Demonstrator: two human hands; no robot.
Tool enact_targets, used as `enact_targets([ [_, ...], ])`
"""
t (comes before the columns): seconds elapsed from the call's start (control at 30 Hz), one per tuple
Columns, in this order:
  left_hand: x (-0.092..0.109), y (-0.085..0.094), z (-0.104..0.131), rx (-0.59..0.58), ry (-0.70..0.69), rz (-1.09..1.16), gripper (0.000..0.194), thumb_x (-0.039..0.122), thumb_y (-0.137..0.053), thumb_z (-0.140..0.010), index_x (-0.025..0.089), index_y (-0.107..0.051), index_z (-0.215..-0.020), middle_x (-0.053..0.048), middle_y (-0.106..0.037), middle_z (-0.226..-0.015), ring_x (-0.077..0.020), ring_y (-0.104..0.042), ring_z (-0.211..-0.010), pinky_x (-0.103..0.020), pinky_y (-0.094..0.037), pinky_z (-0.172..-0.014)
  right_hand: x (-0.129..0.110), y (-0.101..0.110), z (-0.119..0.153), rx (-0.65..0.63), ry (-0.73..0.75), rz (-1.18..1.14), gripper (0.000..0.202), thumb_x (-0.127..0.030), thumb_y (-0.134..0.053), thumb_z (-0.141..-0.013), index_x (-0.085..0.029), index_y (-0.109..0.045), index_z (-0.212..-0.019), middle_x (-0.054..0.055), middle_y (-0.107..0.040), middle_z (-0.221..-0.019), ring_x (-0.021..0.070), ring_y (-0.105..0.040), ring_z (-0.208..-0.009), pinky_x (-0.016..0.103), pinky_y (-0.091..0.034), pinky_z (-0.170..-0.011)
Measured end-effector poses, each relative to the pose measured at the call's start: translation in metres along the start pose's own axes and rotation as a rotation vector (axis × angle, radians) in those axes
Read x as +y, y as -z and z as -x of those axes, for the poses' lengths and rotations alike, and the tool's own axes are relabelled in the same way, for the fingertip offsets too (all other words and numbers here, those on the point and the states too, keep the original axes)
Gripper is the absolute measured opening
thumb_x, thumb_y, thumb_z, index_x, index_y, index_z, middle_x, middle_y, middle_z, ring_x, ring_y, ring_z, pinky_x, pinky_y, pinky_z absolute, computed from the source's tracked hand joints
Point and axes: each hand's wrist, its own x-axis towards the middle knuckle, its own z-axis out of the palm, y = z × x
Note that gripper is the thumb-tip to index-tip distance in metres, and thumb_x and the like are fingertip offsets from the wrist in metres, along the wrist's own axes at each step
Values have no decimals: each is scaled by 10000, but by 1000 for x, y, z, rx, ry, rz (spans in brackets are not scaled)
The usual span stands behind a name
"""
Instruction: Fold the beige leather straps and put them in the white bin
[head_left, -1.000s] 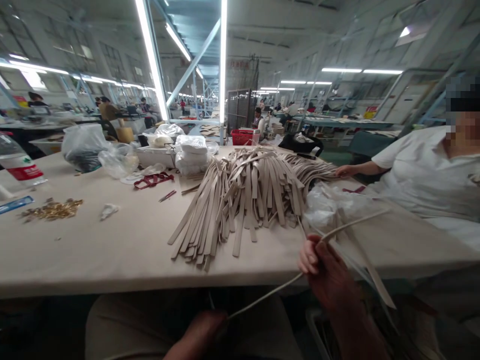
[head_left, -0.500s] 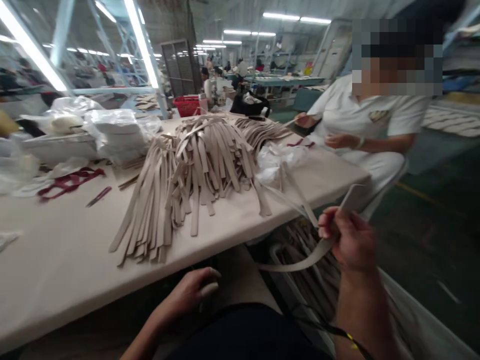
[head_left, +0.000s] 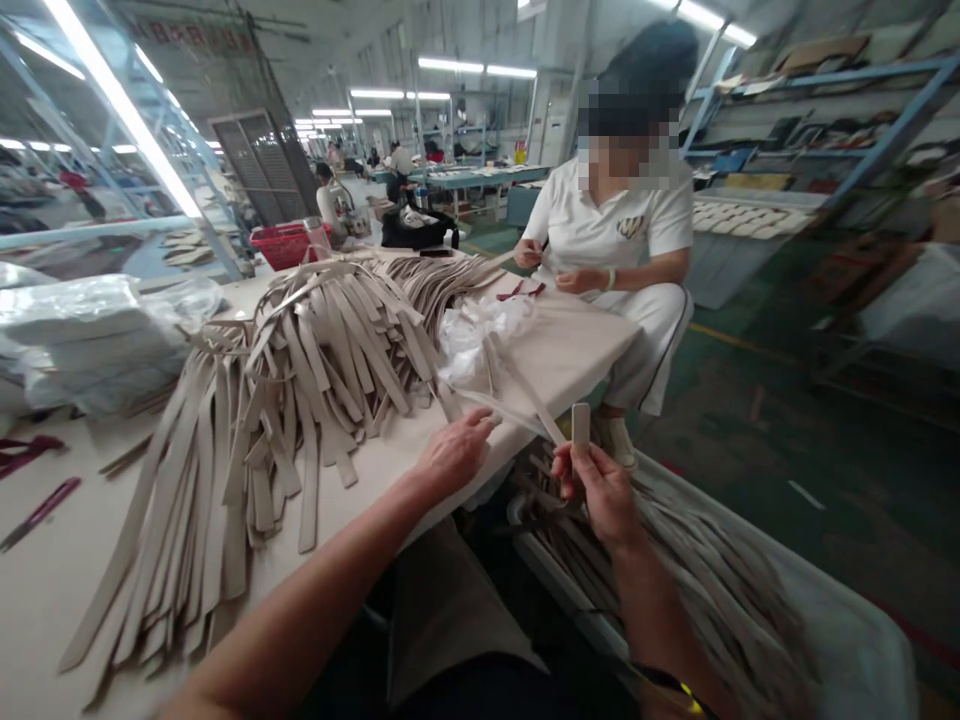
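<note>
My right hand point(head_left: 604, 490) pinches a beige strap point(head_left: 580, 424), its rounded end standing up above the fingers. The lower part of that strap is mostly hidden by the hand and dark surroundings. My left hand point(head_left: 456, 452) reaches over the table's front edge with fingers stretched forward and nothing visible in them. Just beyond those fingertips lie crumpled clear plastic point(head_left: 469, 340) and a narrow pale strip point(head_left: 529, 390) that slants toward my right hand. Left of my hands, a large heap of beige straps point(head_left: 322, 350) drapes across the table point(head_left: 37, 570).
A pale bin point(head_left: 862, 640) full of straps stands below the table's right end. Across the corner sits a co-worker point(head_left: 615, 230) in white, hands at another strap pile point(head_left: 442, 280). Maroon-handled snippers point(head_left: 45, 510), plastic-wrapped stacks point(head_left: 75, 320) and a red basket point(head_left: 289, 243) are on the left.
My view has turned right. My left hand has risen from below the table edge and moved forward over it. The right hand still holds the strap, now with its end more upright.
</note>
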Motion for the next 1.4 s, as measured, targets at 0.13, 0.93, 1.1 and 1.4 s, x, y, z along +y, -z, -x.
enact_targets([
  [0.13,5,-13,-56,-112,6,-152,535,29,-465,-876,191,-560,-1377,-150,-566,-1429,-238,-711,-962,-332,-546,-814,13,3,11,-21,-80,6,452,-635,-698,-865,-183,-700,-882,24,-639,-703,93,-510,-480,213,-400,-444],
  [0.93,-10,38,240,581,126,309,211,213,-497,-941,199,-707,-962,-89,-742,-1031,-203,-707,-930,-314,-555,-817,15,-146,21,-827,-550,-383,407,-553,-787,-806,-172,-737,-942,122,-716,-1209,47,-481,-473,209,-471,-458],
  [1.1,5,32,267,559,140,562,469,520,-411,-992,176,-730,-993,-142,-720,-1099,-280,-673,-1053,-402,-533,-921,10,-201,40,-1202,-616,-307,499,-614,-794,-778,-160,-759,-983,0,-668,-654,89,-523,-459,210,-487,-488],
  [1.4,14,-5,270,1058,639,1042,254,294,-801,-771,218,-640,-952,-13,-668,-951,-113,-630,-780,-221,-511,-731,5,-258,45,-1038,-350,-266,413,-563,-791,-776,-161,-763,-864,24,-739,-909,32,-437,-447,195,-467,-470],
])
